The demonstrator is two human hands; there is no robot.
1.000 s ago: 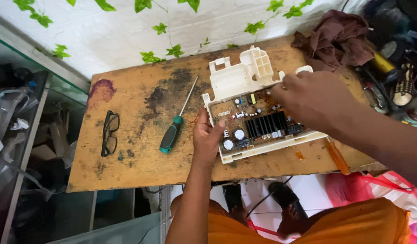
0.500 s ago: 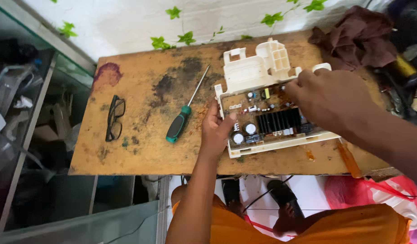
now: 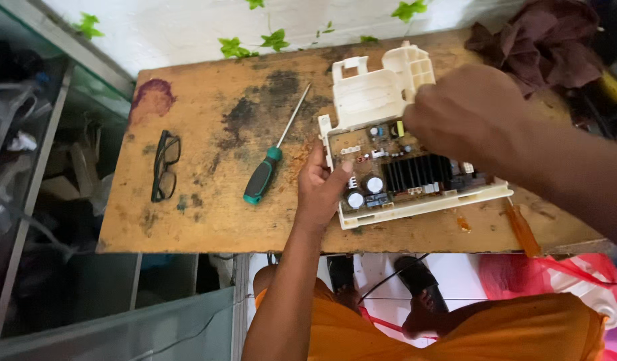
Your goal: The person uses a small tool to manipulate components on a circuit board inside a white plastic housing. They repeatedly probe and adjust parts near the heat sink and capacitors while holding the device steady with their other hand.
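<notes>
The left hand (image 3: 325, 190) reaches up from below on a bare forearm, palm turned inward, thumb and fingers (image 3: 347, 167) curled in a grip. The right hand (image 3: 472, 117) comes in from the right, knuckles up, fingers bent downward.

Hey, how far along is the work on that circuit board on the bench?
Done: the circuit board lies exposed in its white tray, with a white cover lying behind it. In hand: the left hand steadies the tray's edge while the right hand reaches over the board's top. Left: the green screwdriver lies unused; the board stays in its tray.
</notes>
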